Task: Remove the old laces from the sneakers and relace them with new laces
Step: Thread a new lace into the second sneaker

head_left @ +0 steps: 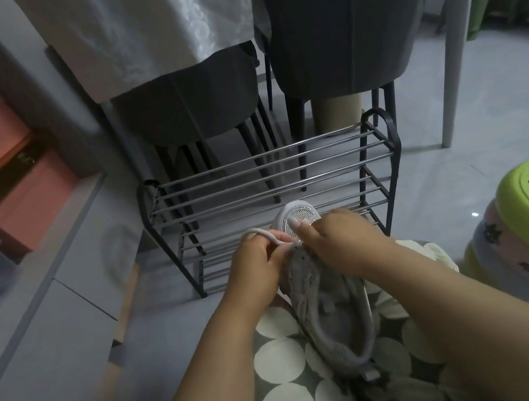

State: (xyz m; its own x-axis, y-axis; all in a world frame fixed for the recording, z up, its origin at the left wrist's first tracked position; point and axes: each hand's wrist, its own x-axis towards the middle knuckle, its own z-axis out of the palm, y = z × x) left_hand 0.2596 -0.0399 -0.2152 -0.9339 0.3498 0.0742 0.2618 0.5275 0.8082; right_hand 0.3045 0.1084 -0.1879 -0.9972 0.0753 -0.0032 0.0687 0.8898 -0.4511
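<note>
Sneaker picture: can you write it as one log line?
left hand: pinches lace | right hand: holds sneaker toe | sneaker: on lap | shoe rack: ahead

1 sneaker (pixel 328 308), 1 lace (pixel 263 231), 2 chairs (pixel 341 14), 1 shoe rack (pixel 270 178).

1. The single head-worn view looked forward and down, close over the person's polka-dot lap (pixel 283 370).
2. It faced the black metal-rod shoe rack (pixel 270 178) near ahead.

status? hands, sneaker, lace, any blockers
Left hand pinches lace. Right hand grips sneaker near the toe, on lap. Nothing in the way.
</note>
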